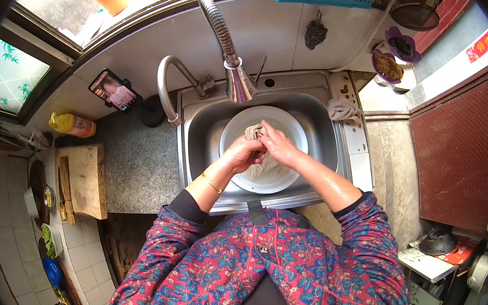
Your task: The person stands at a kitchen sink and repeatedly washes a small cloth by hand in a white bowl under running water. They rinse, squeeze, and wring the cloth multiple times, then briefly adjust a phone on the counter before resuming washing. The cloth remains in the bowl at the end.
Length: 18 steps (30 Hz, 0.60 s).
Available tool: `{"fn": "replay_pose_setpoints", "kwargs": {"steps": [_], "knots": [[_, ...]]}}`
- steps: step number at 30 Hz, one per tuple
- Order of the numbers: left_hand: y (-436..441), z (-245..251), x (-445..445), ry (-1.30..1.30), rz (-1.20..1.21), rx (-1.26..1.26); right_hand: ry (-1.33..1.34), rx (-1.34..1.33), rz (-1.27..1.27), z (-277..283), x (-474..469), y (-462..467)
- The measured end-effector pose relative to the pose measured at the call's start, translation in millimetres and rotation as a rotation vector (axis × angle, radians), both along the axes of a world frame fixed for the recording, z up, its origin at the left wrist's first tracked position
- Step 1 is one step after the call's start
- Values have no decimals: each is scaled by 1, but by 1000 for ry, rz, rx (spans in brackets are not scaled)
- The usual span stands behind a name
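Note:
A grey-beige wet cloth (254, 131) is bunched between my two hands above a round white basin (232, 122). My left hand (244, 152) is curled into a fist around the cloth. My right hand (280, 145), its fingers straighter, presses on the cloth from the other side, and its forearm is wet. Part of the cloth hangs down beneath my hands towards the cloudy water. The basin stands inside a stainless steel sink (201, 147).
A pull-down faucet (240, 82) hangs over the basin's far side, and a curved faucet (166, 82) rises at the left rim. Another cloth (343, 111) lies on the right ledge. Leftward are a phone (117, 92), a yellow bottle (73, 125) and a wooden cutting board (83, 175).

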<state>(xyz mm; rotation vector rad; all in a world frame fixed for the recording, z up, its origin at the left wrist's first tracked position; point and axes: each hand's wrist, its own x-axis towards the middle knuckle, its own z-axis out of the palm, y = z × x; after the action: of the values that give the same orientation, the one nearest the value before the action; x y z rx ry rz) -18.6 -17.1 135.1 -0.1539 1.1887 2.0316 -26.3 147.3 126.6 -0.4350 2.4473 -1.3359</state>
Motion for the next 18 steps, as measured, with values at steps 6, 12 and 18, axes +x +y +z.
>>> {"fn": "replay_pose_setpoints", "kwargs": {"steps": [6,12,18], "knots": [[-11,20,-1,-93,-129,8,889,439,456,37,3,27],[-3,38,1,13,-292,-193,695,356,489,54,-1,7],[3,13,-5,749,-481,-719,284,525,496,47,-4,-2]]}}
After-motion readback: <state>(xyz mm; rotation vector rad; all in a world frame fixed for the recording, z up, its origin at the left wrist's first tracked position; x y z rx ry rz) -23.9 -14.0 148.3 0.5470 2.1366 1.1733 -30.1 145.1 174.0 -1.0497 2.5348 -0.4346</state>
